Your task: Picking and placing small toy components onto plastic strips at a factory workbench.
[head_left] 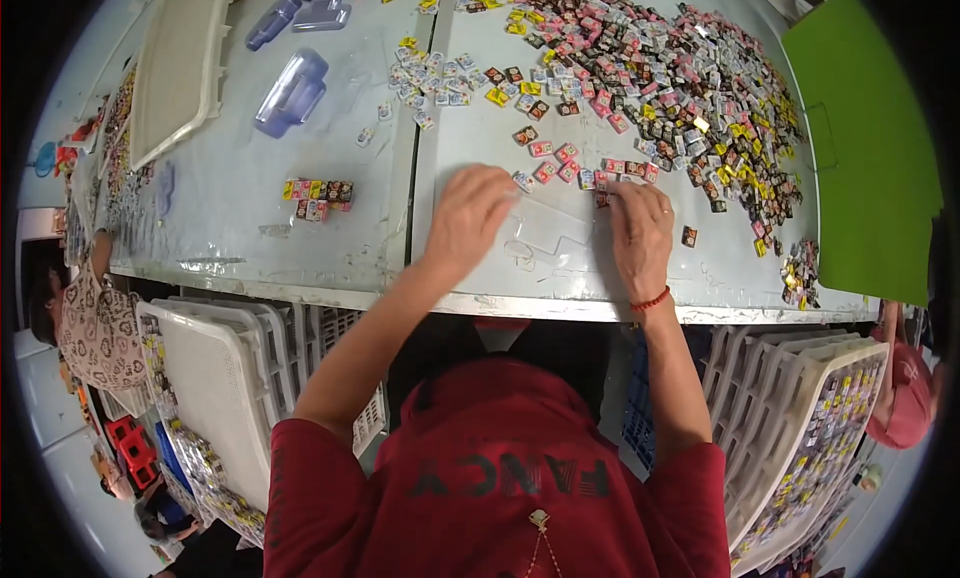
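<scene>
Over the table (360, 228) my left hand (474, 216) is bent with its fingers curled together. Its fingertips are close to a small white-and-blue block (523, 182), and whatever they pinch is hidden. My right hand (641, 230), a red beaded bracelet at its wrist, points its fingers down onto a dark small printed block (602, 199). Just beyond those fingers is a short row of pink and dark blocks (632, 168). Between my hands lies a clear plastic tray (552, 242), flat and hard to make out. Loose pink blocks (567, 154) lie just past it.
A large heap of small printed blocks (690, 88) covers the far right. White-blue blocks (432, 78) lie by the table seam. Left are a grouped cluster (318, 193) and bluish plastic shells (292, 93). Stacked white crates (770, 408) stand below the edge; other people work both sides.
</scene>
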`<act>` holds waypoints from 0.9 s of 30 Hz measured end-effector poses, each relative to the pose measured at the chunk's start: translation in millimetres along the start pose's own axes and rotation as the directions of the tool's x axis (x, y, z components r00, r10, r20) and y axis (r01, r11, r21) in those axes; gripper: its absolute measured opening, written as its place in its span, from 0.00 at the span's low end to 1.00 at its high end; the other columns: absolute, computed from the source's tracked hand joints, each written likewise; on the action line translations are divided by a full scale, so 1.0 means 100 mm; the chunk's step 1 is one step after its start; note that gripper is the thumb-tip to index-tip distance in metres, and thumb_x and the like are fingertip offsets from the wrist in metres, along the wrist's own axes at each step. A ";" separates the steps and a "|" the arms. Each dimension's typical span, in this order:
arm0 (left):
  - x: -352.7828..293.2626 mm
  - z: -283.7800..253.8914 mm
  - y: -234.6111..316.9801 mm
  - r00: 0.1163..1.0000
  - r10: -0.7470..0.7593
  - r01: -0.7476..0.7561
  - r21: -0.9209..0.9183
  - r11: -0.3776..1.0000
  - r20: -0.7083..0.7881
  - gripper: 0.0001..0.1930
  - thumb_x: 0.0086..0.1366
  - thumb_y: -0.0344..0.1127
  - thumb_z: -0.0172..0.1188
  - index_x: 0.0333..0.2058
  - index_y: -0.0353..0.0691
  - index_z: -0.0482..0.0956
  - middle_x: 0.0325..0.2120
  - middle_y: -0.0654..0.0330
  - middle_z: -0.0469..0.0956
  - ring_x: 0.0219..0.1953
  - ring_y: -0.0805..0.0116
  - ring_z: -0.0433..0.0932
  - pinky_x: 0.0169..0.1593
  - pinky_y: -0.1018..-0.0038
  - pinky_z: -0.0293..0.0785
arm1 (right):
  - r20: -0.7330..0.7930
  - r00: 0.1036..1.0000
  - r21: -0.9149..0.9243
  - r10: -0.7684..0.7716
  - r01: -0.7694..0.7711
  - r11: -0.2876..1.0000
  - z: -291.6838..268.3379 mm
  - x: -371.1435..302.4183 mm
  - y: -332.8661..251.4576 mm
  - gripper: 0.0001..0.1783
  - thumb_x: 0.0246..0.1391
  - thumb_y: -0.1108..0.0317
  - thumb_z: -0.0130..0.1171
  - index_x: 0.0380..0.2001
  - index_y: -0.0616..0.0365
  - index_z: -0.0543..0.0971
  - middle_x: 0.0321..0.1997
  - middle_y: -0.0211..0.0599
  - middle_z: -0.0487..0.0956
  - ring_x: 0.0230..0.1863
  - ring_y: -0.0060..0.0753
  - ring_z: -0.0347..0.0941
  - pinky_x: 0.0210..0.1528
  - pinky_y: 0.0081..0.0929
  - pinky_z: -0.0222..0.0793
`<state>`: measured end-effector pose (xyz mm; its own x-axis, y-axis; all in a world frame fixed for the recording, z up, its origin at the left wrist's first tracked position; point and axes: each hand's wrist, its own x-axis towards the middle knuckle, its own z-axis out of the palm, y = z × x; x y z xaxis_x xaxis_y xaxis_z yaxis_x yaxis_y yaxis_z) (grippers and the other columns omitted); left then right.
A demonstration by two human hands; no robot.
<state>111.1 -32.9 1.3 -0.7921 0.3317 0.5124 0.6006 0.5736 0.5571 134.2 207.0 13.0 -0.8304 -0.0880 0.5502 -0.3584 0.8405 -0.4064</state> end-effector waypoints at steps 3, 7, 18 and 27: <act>0.27 -0.05 -0.17 0.993 -0.078 0.073 0.068 0.995 0.086 0.10 0.53 0.27 0.63 0.36 0.37 0.77 0.39 0.57 0.76 0.41 0.55 0.74 0.46 0.65 0.71 | 0.024 0.999 0.009 -0.023 0.023 1.000 0.12 0.11 -0.13 0.11 0.47 0.76 0.61 0.37 0.58 0.79 0.39 0.39 0.78 0.44 0.44 0.72 0.50 0.38 0.64; 0.35 0.00 -0.25 0.978 -0.081 0.083 -0.004 0.997 0.190 0.09 0.56 0.31 0.62 0.37 0.37 0.78 0.37 0.55 0.77 0.43 0.53 0.74 0.47 0.64 0.70 | 0.096 0.995 -0.022 -0.036 0.038 0.999 0.31 0.27 -0.23 0.12 0.46 0.71 0.63 0.37 0.57 0.79 0.40 0.37 0.78 0.45 0.42 0.70 0.51 0.37 0.62; 0.69 0.11 -0.38 0.976 0.076 -0.081 0.015 0.997 0.203 0.14 0.53 0.25 0.62 0.40 0.37 0.77 0.41 0.55 0.75 0.43 0.54 0.73 0.47 0.65 0.71 | 0.128 0.991 -0.110 -0.038 0.053 0.992 0.38 0.25 -0.14 0.10 0.47 0.71 0.62 0.37 0.55 0.79 0.41 0.36 0.77 0.45 0.39 0.70 0.52 0.38 0.59; 0.80 0.09 -0.36 0.888 -0.010 0.046 -0.068 0.997 0.459 0.19 0.52 0.26 0.62 0.45 0.36 0.76 0.45 0.54 0.75 0.41 0.57 0.76 0.46 0.66 0.73 | 0.114 0.993 -0.093 -0.043 0.053 0.994 0.31 0.18 -0.07 0.11 0.47 0.68 0.64 0.37 0.54 0.79 0.39 0.32 0.78 0.46 0.37 0.70 0.59 0.45 0.53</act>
<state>25.3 -20.5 15.8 -0.7598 0.6328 0.1492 0.5691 0.5365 0.6231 108.2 183.1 3.0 -0.8575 -0.1840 0.4804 -0.3608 0.8808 -0.3067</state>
